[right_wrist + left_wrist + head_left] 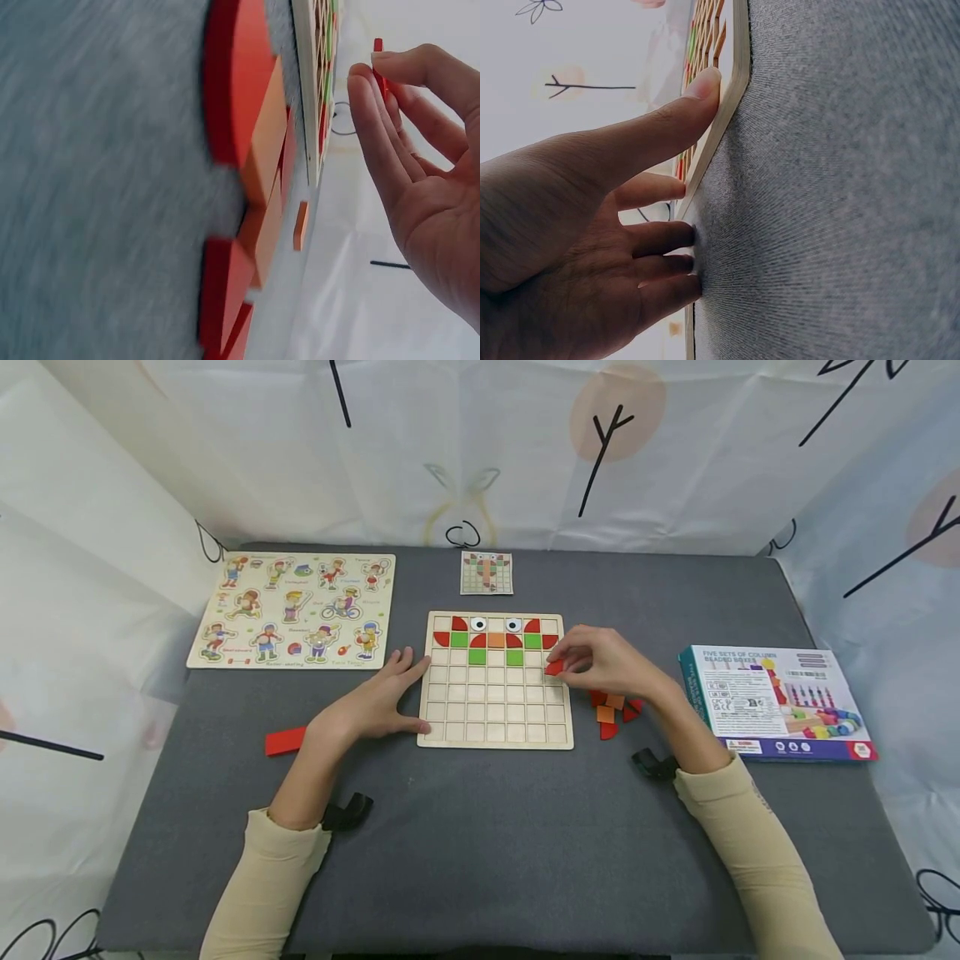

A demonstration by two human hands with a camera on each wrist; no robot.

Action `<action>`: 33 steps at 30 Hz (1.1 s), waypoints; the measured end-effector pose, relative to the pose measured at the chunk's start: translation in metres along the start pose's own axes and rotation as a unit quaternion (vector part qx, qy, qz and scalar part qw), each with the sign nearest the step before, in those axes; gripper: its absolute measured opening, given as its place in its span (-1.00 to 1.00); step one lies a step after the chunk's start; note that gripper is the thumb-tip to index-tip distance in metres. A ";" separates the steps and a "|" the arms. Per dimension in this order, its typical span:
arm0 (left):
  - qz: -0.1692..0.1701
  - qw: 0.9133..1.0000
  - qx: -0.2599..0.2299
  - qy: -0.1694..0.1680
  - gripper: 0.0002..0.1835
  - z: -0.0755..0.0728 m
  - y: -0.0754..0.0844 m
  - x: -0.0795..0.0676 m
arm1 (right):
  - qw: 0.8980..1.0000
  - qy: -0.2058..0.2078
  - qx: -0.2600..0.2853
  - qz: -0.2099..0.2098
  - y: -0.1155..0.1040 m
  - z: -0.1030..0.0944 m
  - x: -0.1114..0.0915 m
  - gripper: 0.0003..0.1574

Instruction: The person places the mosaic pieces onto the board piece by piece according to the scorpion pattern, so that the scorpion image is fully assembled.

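Note:
A wooden grid board (495, 706) lies mid-table with red, green and orange tiles and two eye tiles in its upper rows. My left hand (375, 697) is spread at its left side. In the left wrist view the thumb (703, 86) rests on the rim, while the other fingers reach along the board's side. Over the board's right edge, my right hand (611, 664) pinches a red tile (554, 667) between thumb and fingers, clear of the table in the right wrist view. Loose red and orange tiles (606, 714) lie beneath that hand.
A small pattern card (487, 574) lies behind the board. At the back left is a picture puzzle board (292, 610); a red strip (285, 742) lies by my left wrist. A beaded-boxes carton (780, 703) sits at the right.

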State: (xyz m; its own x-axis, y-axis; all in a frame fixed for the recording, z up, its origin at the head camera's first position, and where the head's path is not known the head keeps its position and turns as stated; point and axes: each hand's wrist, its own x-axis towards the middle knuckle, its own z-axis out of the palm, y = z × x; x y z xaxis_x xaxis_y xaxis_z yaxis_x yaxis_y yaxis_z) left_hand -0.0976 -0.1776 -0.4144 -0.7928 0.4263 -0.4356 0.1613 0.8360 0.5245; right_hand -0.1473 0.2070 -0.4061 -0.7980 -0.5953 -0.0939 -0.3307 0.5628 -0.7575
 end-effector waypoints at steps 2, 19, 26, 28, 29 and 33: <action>0.001 1.000 -0.001 -0.001 0.21 0.000 0.000 0.000 | 1.000 -0.002 0.014 0.000 -0.002 0.001 0.002 -0.70; -0.003 1.000 0.000 -0.001 0.22 0.000 0.000 0.000 | 0.998 -0.036 0.047 0.018 -0.017 0.018 0.034 -0.74; 0.002 1.000 -0.001 0.001 0.22 0.000 -0.002 0.001 | 0.999 -0.042 -0.019 -0.012 -0.020 0.025 0.047 -0.80; 0.001 1.000 -0.001 0.001 0.22 0.000 -0.001 0.001 | 0.998 -0.048 -0.036 -0.023 -0.021 0.026 0.049 -0.81; 0.000 1.000 -0.001 0.000 0.22 0.000 -0.001 0.001 | 0.997 -0.052 -0.043 -0.028 -0.021 0.026 0.051 -0.80; 0.000 1.000 -0.002 0.000 0.22 0.000 -0.001 0.000 | 0.995 -0.067 -0.055 -0.041 -0.024 0.027 0.054 -0.76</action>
State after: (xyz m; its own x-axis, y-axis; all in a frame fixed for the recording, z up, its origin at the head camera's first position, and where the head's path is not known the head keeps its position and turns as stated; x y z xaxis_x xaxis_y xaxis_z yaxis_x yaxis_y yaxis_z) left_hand -0.0980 -0.1781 -0.4151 -0.7932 0.4257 -0.4355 0.1587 0.8349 0.5270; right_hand -0.1692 0.1464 -0.4105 -0.6941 -0.7089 -0.1252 -0.4511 0.5638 -0.6918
